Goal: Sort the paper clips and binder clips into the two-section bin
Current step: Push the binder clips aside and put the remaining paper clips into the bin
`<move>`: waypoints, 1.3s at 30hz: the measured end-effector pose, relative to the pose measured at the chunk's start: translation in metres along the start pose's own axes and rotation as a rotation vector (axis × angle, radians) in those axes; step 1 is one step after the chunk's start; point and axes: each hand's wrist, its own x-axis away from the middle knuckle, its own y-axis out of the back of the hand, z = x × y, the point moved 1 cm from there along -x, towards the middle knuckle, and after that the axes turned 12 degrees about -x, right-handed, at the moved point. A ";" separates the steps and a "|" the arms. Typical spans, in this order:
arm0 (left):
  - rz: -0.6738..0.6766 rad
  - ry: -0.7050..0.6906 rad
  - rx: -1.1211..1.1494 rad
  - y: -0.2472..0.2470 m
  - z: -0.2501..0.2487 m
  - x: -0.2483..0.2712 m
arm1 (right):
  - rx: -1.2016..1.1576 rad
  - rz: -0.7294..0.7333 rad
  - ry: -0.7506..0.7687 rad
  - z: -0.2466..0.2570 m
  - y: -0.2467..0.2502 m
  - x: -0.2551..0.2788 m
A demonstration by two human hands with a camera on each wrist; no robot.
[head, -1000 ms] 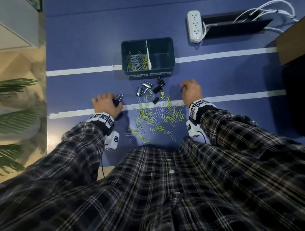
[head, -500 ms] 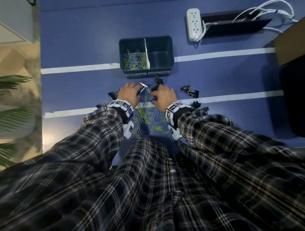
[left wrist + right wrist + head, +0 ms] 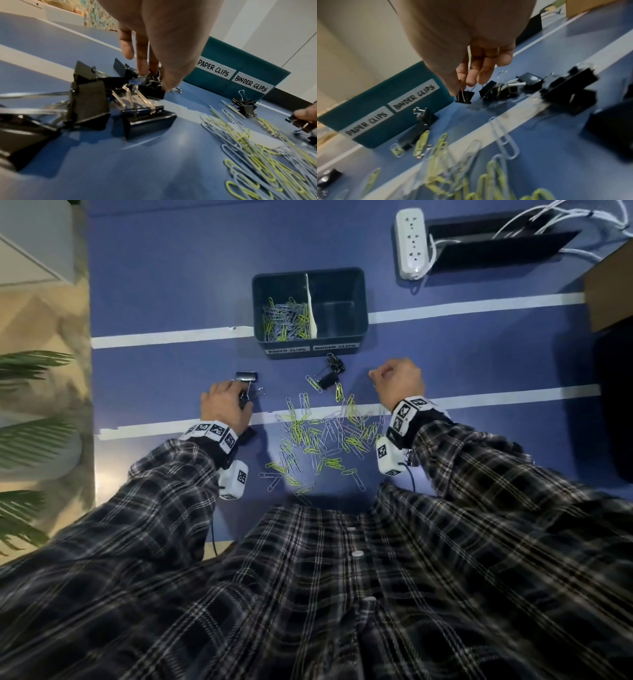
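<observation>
The left hand is pinching a small black metal binder clip among a cluster. The right hand is gripping another small black binder clip by its wire handle, likely bound for the dark teal two-section plastic bin, whose binder-clip section is lying unfilled.

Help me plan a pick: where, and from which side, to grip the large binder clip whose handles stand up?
Pinch the large binder clip by its two wire handles, coming from above: they rise close together off the black body, which sits broad and low on the table.
</observation>
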 end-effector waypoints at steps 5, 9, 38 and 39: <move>-0.127 0.014 -0.031 0.008 -0.026 0.000 | 0.222 -0.010 0.182 -0.002 0.000 -0.003; -0.024 -0.289 0.011 0.016 -0.071 -0.004 | 0.211 0.096 0.513 0.024 -0.022 0.010; 0.063 -0.367 0.000 -0.002 -0.086 0.042 | 0.399 0.227 0.424 -0.015 -0.017 0.053; 0.068 -0.347 0.005 -0.003 -0.081 0.044 | 0.426 0.249 0.431 -0.017 -0.021 0.059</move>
